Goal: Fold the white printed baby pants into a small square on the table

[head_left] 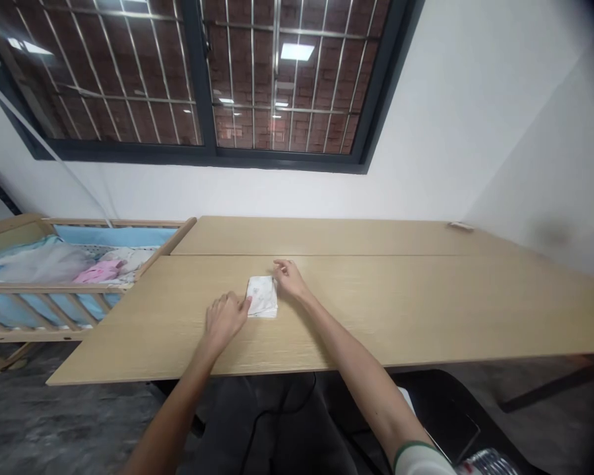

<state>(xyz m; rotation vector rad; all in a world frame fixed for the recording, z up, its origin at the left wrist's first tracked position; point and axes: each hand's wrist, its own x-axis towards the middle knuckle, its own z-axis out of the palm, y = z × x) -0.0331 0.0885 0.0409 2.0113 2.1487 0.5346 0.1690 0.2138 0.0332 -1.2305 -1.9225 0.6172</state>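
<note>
A small folded white cloth [262,295] with a faint print lies flat on the wooden table [386,297], its layers showing along the lower edge. My left hand [226,318] rests on the table at the cloth's left side, fingers loosely bent and apart, the thumb reaching its lower left edge. By the upper right corner is my right hand [290,278], with its fingers bent and slightly apart and nothing visible between them. Whether the right thumb touches the cloth is hard to make out.
A wooden crib [64,289] with blue lining and pink and white fabrics adjoins the table's left side. Near the wall lies a small pale object [460,226]. Below the front edge, a black chair [440,409] stands at the right and a dark cable [257,422] hangs.
</note>
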